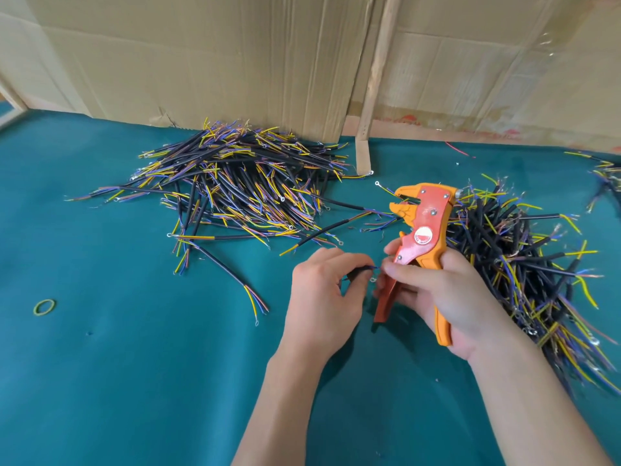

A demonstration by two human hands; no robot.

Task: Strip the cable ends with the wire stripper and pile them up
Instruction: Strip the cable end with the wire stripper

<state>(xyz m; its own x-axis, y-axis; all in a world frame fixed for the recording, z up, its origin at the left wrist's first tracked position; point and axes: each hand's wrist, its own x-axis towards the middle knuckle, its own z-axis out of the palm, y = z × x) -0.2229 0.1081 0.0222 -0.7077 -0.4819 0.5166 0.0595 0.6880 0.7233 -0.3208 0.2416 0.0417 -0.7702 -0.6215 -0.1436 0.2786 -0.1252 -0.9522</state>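
Note:
My right hand [433, 294] grips an orange and red wire stripper [420, 230] by its handles, jaws pointing up and away from me. Its thumb and forefinger also pinch the coloured wire ends of a short black cable [361, 270]. My left hand [319, 297] holds that cable's black sheath, just left of the stripper. A large pile of black cables [242, 183] with yellow, blue and brown ends lies at the back centre. A second cable pile [524, 264] lies to the right, behind my right hand.
The table is covered in teal cloth [134, 364]. Creased cardboard sheets [201, 55] and a wooden slat [373, 82] stand along the back. A green rubber band [44, 307] lies at the left. Loose cables [235, 280] are scattered near the centre pile; more cables [605, 176] at far right.

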